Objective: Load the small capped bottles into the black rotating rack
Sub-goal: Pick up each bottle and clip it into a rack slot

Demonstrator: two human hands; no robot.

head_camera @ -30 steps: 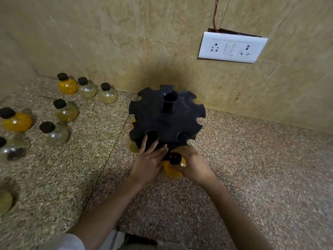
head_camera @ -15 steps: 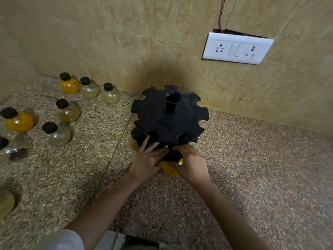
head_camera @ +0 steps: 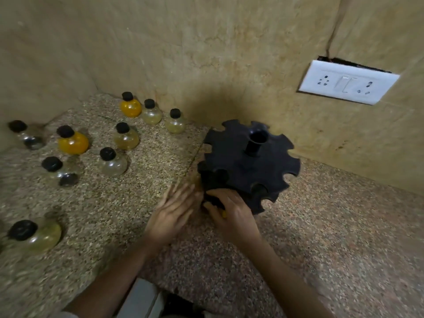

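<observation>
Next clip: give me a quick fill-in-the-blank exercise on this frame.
1. The loose bottles stand on the counter to the ___ of the black rack.
2. Every bottle's cap is ___.
3. The switch plate on the wall is ___.
Missing words: left; black; white.

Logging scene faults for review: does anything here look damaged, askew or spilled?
The white socket plate on the wall has a dark gap along its top edge, and a wire runs up from it. No spill shows.
</observation>
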